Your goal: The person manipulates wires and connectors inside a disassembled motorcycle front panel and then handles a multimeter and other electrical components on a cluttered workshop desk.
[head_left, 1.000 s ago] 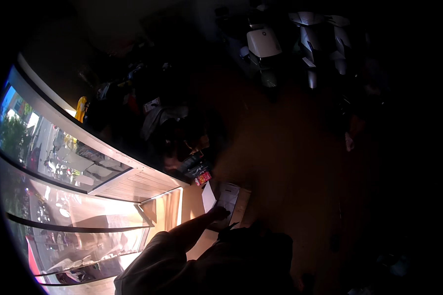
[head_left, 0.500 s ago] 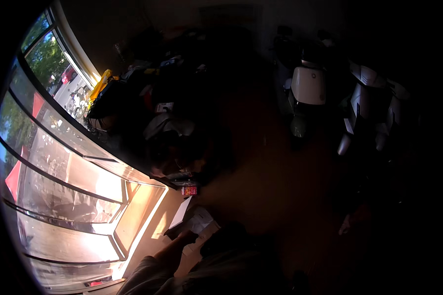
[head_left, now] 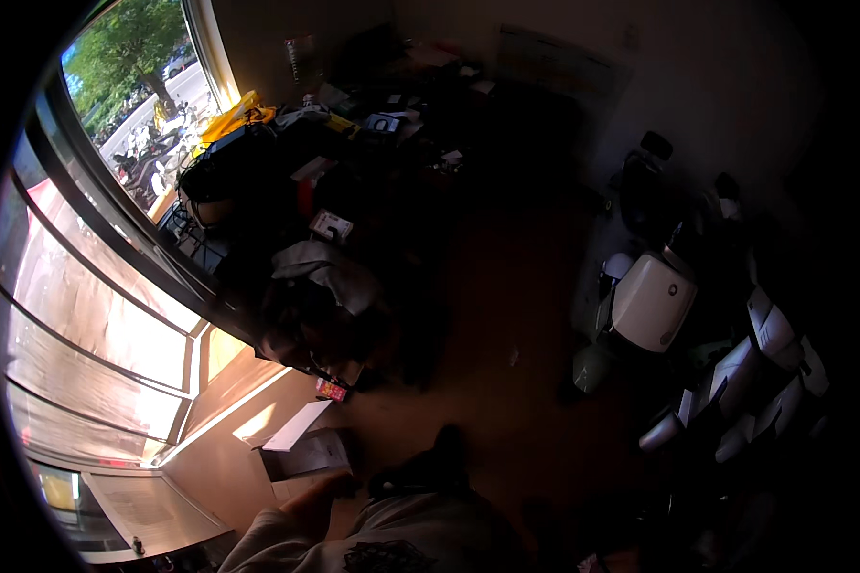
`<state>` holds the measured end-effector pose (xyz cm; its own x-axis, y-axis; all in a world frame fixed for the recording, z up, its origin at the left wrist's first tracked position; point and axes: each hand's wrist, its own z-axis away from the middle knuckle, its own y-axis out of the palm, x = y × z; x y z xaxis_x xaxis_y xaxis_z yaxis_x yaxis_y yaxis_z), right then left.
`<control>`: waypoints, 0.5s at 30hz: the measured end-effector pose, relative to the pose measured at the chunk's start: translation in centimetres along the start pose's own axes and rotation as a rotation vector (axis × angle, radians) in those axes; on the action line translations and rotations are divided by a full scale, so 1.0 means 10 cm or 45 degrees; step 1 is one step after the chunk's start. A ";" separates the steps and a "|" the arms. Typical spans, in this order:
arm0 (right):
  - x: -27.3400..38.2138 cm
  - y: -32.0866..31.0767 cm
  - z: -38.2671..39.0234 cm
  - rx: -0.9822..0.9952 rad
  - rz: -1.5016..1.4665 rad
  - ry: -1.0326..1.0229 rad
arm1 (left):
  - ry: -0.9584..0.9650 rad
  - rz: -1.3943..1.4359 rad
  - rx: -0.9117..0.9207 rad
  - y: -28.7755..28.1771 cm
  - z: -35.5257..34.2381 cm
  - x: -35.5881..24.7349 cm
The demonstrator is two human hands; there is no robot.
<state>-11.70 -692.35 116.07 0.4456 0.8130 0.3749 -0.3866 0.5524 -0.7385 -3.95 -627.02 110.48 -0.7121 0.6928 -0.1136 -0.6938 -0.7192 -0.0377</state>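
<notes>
An open cardboard box [head_left: 313, 456] with a raised white flap [head_left: 297, 426] is on the floor at the lower left. My left hand [head_left: 334, 483] reaches to its near right corner, and the arm comes up from the lower edge in a grey sleeve. Shadow hides the fingers, so I cannot tell whether they hold anything. Inside the box is something pale that I cannot make out. Beyond the box is a small pink-red packet [head_left: 331, 390]. My right hand is not in view.
Sunlit windows [head_left: 105, 325] run along the left. A dark, cluttered heap fills the far left, with a grey cloth [head_left: 327, 272] and a yellow bag [head_left: 234, 122]. A pale scooter [head_left: 654, 302] stands right, with more scooter parts [head_left: 736, 372] beside it.
My view has turned, so the scooters appear lower and the box farther left. The picture is brighter. My left hand has shifted from the box's left side toward its near right corner.
</notes>
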 end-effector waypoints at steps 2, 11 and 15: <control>0.05 -0.22 -0.40 0.075 0.060 -0.094 | 0.790 -0.758 -0.208 -0.44 0.10 -1.28; 1.09 -2.26 -2.18 0.263 0.065 -0.045 | 1.003 -0.886 -0.881 -1.76 1.33 -5.43; 1.07 -2.78 -3.30 0.137 0.112 -0.338 | 0.946 -0.757 -1.120 -1.68 0.87 -5.37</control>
<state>30.49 -705.10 122.12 0.1852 0.8704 0.4562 -0.5043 0.4826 -0.7161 45.00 -651.65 125.82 0.1060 0.9253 -0.3641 -0.3760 -0.3017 -0.8762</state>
